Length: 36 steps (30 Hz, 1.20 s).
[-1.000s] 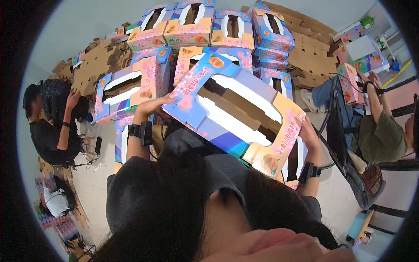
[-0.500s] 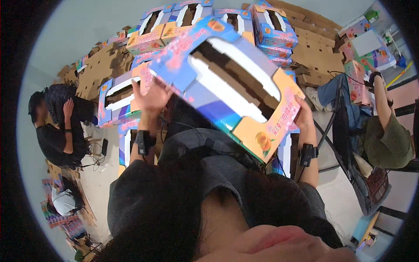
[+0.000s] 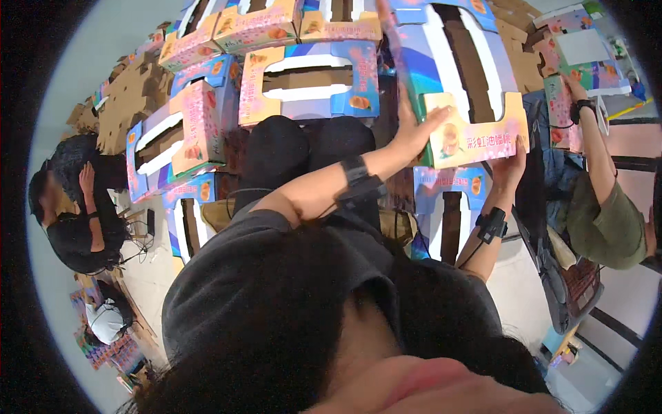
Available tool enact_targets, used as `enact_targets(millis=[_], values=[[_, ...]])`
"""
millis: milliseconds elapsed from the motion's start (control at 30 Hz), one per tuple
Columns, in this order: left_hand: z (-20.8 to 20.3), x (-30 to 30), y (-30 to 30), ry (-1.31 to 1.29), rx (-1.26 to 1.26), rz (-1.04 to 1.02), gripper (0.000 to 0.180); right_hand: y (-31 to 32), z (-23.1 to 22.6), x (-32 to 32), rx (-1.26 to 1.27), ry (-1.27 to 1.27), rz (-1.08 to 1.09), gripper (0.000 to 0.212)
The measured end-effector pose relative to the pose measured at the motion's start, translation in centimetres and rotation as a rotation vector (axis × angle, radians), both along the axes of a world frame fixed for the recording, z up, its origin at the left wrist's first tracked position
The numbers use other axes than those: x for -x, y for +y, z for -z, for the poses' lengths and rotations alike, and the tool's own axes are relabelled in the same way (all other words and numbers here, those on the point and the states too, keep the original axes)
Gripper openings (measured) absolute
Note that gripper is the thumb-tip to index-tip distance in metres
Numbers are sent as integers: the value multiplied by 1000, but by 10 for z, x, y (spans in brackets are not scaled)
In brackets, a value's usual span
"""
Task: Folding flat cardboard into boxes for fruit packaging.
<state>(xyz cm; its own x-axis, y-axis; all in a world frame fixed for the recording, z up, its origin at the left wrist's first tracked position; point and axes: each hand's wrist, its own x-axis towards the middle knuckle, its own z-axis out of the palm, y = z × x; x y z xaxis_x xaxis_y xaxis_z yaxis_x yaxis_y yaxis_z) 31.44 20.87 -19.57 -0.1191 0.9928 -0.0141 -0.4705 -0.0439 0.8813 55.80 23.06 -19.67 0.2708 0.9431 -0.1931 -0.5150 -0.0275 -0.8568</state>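
Note:
A colourful cardboard fruit box (image 3: 476, 141), peach at its near end and blue-purple along its side, is held out to my right front. Its top has a long opening edged with white flaps, and only brown card shows inside. At the near left corner my left hand (image 3: 417, 131) presses against the side, thumb over the end panel. Fingers of my right hand (image 3: 509, 171) support the near right lower edge. Another such box (image 3: 307, 110) lies just beyond my knees, and one more (image 3: 196, 127) sits tilted left of them.
Several similar boxes (image 3: 258, 24) are stacked at the far side. Flattened brown cardboard (image 3: 138, 96) leans at the left. A further box (image 3: 448, 181) lies below the held one. One person (image 3: 83, 221) sits at left; another's arm (image 3: 596, 145) reaches in at right, beside a black chair (image 3: 562, 276).
The held box has swung from in front of me to my right and turned nearly straight lengthwise. My left arm now crosses my body, with its hand on the box.

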Motion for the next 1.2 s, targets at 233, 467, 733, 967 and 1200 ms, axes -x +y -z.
enact_targets(millis=[233,467,733,967,1200], values=[[54,-23,18,-13,87,311,95,-16,1,-18,203,-374,90,48],[92,-50,17,-143,157,386,87,-5,-1,-27,382,-630,191,34],[135,-44,47,63,242,179,98,25,64,-24,385,-343,111,35],[157,-34,65,-166,310,371,96,40,111,-97,465,-621,-371,36],[217,-56,73,369,574,196,105,53,160,-104,518,-1154,-598,46]])
